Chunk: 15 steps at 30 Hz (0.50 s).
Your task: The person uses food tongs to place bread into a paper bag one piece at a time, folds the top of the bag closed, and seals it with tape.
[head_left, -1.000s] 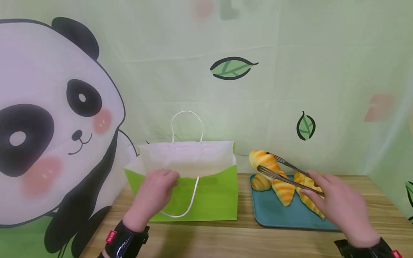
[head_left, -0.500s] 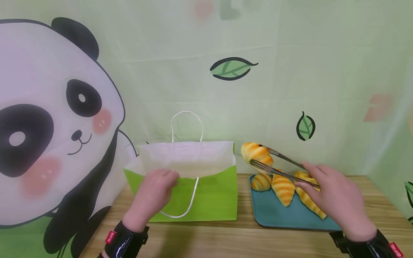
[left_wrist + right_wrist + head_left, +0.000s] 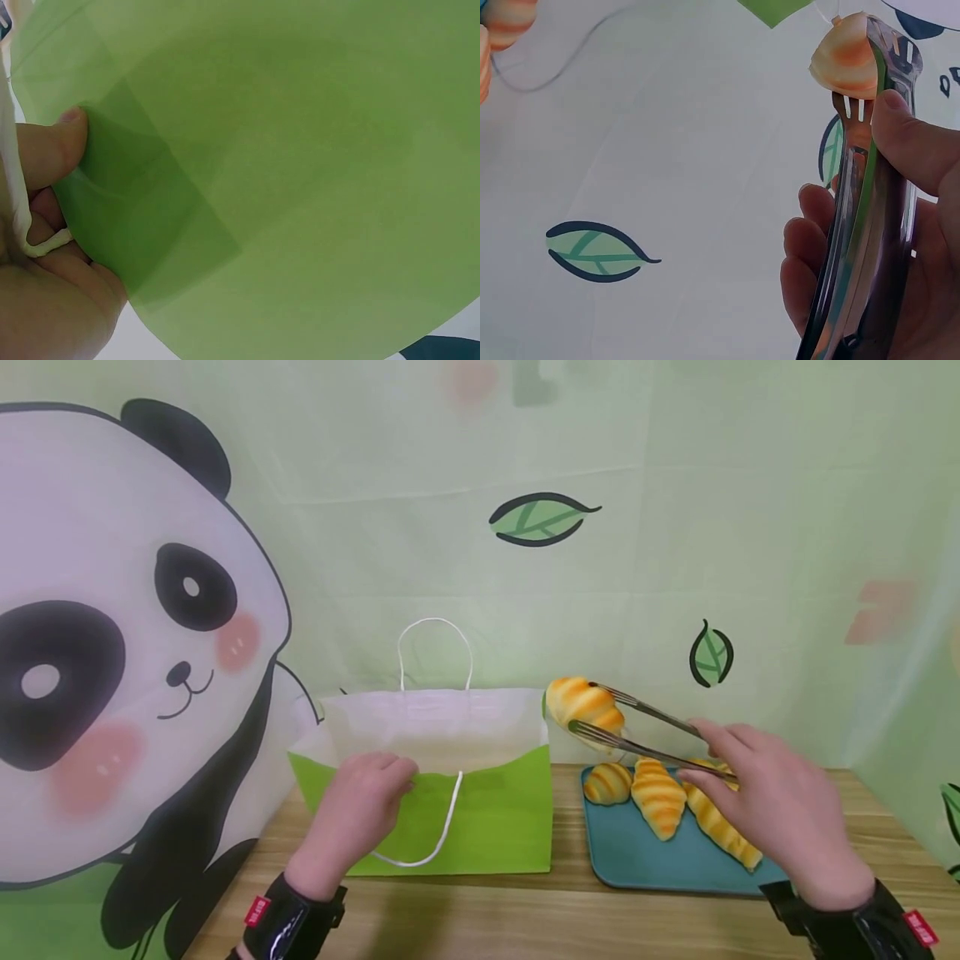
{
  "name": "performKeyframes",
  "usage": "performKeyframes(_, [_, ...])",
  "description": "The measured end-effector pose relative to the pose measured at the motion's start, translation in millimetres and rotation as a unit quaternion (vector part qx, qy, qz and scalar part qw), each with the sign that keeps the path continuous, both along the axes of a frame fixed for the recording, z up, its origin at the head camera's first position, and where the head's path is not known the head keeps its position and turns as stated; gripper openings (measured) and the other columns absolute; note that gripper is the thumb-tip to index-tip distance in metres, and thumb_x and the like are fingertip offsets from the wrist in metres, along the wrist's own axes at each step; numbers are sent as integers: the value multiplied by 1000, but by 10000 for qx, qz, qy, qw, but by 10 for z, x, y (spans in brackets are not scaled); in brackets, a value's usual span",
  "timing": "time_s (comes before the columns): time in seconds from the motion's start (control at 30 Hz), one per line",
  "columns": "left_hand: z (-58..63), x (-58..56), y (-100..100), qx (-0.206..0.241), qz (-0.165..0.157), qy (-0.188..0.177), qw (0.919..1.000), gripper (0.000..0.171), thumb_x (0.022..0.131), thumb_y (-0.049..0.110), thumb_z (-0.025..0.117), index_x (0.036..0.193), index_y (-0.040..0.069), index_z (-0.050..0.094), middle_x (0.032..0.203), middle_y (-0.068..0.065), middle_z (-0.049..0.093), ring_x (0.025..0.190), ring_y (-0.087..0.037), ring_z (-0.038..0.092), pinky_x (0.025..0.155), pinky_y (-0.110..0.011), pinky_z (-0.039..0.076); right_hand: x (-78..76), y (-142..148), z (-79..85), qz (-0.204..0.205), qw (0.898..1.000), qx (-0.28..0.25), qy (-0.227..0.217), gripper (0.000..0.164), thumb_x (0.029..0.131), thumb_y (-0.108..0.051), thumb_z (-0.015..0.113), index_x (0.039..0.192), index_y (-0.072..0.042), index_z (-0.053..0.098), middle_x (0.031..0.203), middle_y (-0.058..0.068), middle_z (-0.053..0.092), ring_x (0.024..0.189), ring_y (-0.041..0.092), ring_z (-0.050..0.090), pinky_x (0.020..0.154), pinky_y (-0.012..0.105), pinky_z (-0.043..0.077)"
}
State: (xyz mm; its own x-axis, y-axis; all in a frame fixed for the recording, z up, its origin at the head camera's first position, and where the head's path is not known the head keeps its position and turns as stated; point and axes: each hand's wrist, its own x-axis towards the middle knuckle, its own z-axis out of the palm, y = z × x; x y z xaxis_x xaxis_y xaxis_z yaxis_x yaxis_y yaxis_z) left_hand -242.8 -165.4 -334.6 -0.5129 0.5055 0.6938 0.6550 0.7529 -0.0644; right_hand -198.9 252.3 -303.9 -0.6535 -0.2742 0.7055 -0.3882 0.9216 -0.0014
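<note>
The right hand (image 3: 780,818) grasps metal tongs (image 3: 637,746), thumb along one arm and fingers curled around the other. Between their forked tips is the held bread (image 3: 585,706), up in the air by the bag's right rear corner, above and left of the tray; whether it touches the paper I cannot tell. The left hand (image 3: 367,797) pinches the front rim of the bag (image 3: 495,818), and in the left wrist view the thumb lies over the green paper's edge, with cord against the fingers. The bag stands with its mouth open, white inside, its front handle (image 3: 448,828) drooping down the green face and its rear handle (image 3: 435,619) upright. To its right on the table (image 3: 495,918) is a blue tray (image 3: 645,868) with a small roll (image 3: 607,784), a middle bread (image 3: 660,802) and a longer bread (image 3: 720,827) partly behind the tongs. A panda (image 3: 187,670) is printed on the backdrop (image 3: 600,610) behind
</note>
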Motion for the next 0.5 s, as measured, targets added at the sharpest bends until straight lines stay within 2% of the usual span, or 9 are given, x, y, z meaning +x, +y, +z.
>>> performKeyframes(0.23, [8,5,1,23,56,-27,10000,22,68,-8,69,77,11,63,65,4,56,59,-13,52,57,-27,41,-15,-119,73,160,9998,84,113,57,74,-46,71,119,-13,60,87,5,64,62,18,54,43,24,36])
performKeyframes(0.3, [7,5,1,20,52,-23,10000,21,69,-8,69,77,10,63,65,3,57,59,-13,52,57,-27,41,-30,-148,90,249,9994,123,199,59,78,-55,62,119,-12,60,89,6,64,62,19,55,44,25,38])
performKeyframes(0.37, [5,4,0,18,47,-17,10000,21,68,-8,69,77,11,63,65,3,57,59,-13,52,57,-27,41,-45,-178,103,314,9990,150,290,65,82,-65,48,119,-12,60,90,7,65,63,20,56,44,26,39])
performKeyframes(0.47, [4,2,-2,14,45,-19,10000,21,68,-8,69,77,10,63,66,3,57,60,-14,52,58,-28,42,-65,-230,123,422,9982,140,409,75,83,-70,29,119,-12,60,92,7,65,64,22,58,43,28,40])
performKeyframes(0.5, [4,2,-3,12,48,-20,10000,21,68,-8,69,77,10,63,66,3,57,60,-14,52,58,-28,42,-70,-248,130,452,9979,131,445,76,83,-70,27,119,-12,60,92,7,65,64,22,58,43,28,40])
